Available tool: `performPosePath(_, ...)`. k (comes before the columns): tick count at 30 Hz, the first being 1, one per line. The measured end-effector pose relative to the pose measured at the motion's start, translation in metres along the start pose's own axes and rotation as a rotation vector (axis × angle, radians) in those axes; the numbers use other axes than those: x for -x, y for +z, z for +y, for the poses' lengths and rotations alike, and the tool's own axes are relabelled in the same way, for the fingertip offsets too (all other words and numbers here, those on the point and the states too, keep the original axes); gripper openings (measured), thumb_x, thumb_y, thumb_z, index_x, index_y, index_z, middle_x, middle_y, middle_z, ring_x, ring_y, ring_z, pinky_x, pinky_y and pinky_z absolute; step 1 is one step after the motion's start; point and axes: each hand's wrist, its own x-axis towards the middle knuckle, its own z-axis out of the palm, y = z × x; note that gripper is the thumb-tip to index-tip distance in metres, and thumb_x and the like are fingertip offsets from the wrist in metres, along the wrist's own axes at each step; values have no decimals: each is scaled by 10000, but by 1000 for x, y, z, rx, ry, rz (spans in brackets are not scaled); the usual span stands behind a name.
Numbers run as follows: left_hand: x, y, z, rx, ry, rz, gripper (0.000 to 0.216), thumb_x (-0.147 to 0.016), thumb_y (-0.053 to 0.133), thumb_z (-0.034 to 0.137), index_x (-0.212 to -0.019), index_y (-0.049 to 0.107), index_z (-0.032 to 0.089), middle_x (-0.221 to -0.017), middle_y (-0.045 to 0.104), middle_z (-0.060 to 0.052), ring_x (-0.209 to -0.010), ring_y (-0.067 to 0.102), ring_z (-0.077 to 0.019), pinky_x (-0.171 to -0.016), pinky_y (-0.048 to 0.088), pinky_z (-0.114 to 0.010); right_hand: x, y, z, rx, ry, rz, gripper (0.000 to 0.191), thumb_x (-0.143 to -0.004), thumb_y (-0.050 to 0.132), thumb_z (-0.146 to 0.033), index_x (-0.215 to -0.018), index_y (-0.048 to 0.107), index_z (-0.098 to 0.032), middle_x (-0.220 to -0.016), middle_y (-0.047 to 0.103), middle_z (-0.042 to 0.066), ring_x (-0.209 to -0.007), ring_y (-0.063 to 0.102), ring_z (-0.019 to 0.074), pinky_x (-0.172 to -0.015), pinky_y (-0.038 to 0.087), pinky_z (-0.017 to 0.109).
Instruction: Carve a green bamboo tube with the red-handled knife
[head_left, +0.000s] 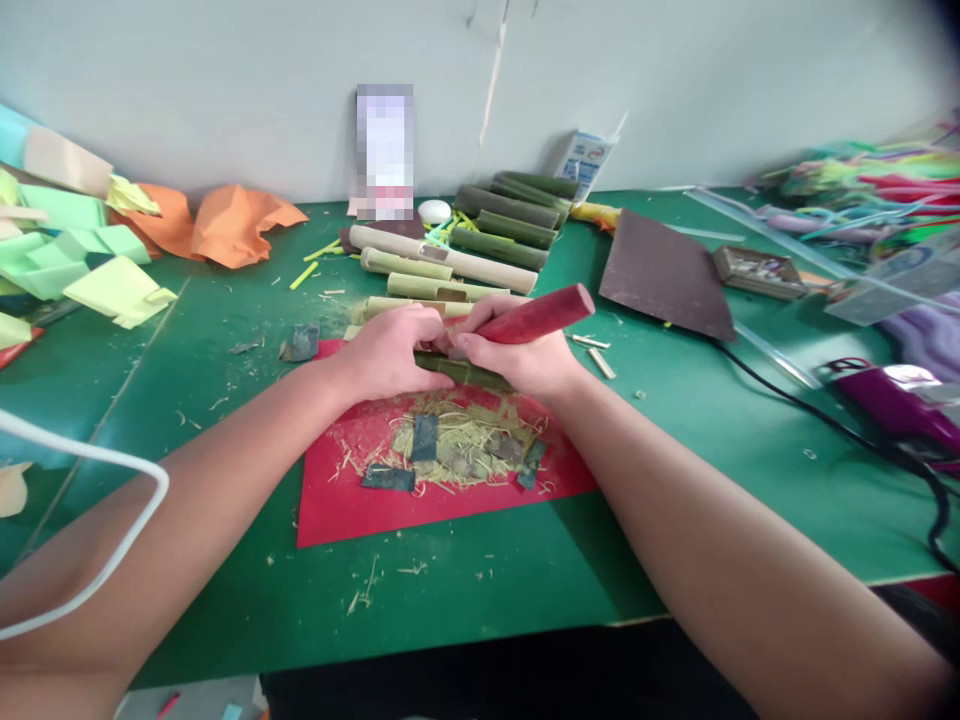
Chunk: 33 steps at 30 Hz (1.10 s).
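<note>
My left hand (390, 352) is closed around one end of a green bamboo piece (469, 373), holding it over a red sheet (337, 510). My right hand (517, 355) grips a tool with a thick red handle (544, 312) that points up and to the right; its working end is hidden between my hands, against the bamboo. Pale shavings and dark green peel scraps (450, 450) lie heaped on the red sheet just below my hands.
Cut bamboo tubes (450, 265), pale and dark green, lie stacked behind my hands. A brown sheet (664, 275) sits to the right, a purple tool (892, 395) with a black cord farther right. Coloured paper (90, 250) is piled at the left. A white cable (112, 560) crosses the lower left.
</note>
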Motion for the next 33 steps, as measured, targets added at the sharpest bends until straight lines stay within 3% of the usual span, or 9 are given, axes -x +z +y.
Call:
performPosePath(8,0,0,-3,33,2,-11,265,-672,832,326,-822,672,177,-839,640,-25,-814,595,-197,-728,459,-337,3,2,-8,96,-11,105,194,-671,693,-289,-607,537,-193,-583,517,-40,-556,427,92,-513,324,265)
performPosePath(15,0,-2,-3,23,12,-27,238,-692,825,321,-850,709,186,-830,639,-19,-820,594,-193,-751,458,-340,4,5,-8,82,22,215,169,-661,623,-227,-566,484,-217,-530,510,-39,-531,467,115,-492,317,277)
performPosePath(23,0,-1,-1,17,15,-18,244,-694,827,315,-822,669,181,-830,640,-10,-810,580,-181,-726,437,-324,5,1,-6,63,-2,190,151,-720,671,-295,-623,580,-224,-589,634,-18,-567,558,146,-538,421,304)
performPosePath(33,-1,-1,1,11,-17,-18,315,-685,827,324,-755,560,171,-774,556,8,-735,511,-154,-655,379,-298,3,-1,-5,-20,51,19,276,-688,811,-411,-759,689,-174,-805,730,53,-729,653,185,-659,511,325)
